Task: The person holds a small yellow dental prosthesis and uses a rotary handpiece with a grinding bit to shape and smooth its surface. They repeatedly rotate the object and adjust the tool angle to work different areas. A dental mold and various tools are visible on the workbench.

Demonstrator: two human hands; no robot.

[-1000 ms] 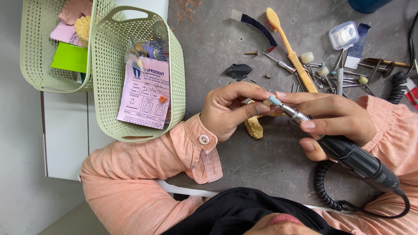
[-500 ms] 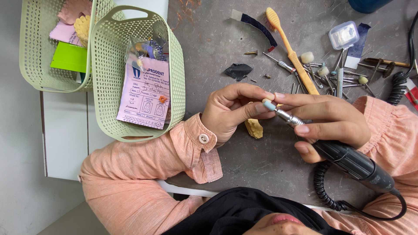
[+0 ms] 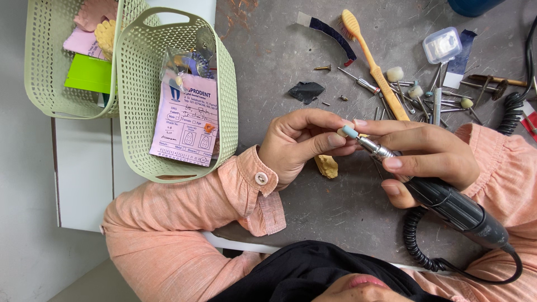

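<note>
Handpiece (image 3: 447, 204), black with a pale blue tip, lies gripped in the right hand (image 3: 425, 154). Just left of it, the left hand (image 3: 299, 142) pinches a small pale piece at that tip; the green basket (image 3: 173, 95) stands farther left.

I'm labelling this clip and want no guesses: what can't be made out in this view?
- Small piece pinched in the left hand: the fingers cover most of it; its kind is unclear.
- Handpiece in the right hand: the palm hides its middle.
- Blue container: cut off by the top edge.
- Front basket: a pink form hides its contents.
</note>
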